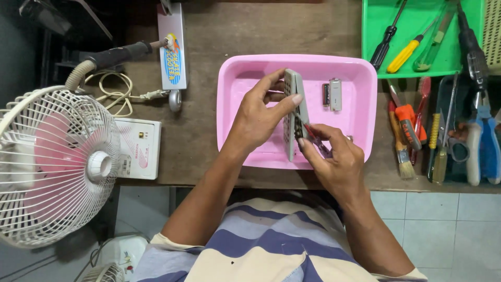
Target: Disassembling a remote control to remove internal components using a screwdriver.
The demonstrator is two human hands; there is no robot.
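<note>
My left hand (pixel 258 117) grips a slim grey remote control (pixel 292 112), holding it on edge over the pink plastic tray (pixel 235 104). My right hand (pixel 334 159) holds a small red-handled tool (pixel 315 137) with its tip against the remote's side. Inside the tray, to the right, lie a small battery (pixel 326 95) and a grey battery cover (pixel 335 94).
A green tray (pixel 376 21) with screwdrivers sits at the back right. Brushes, pliers and other tools (pixel 443 136) lie right of the pink tray. A white fan (pixel 49 164) stands at the left, with a white box (pixel 138 149) and a soldering iron (pixel 120 55) behind it.
</note>
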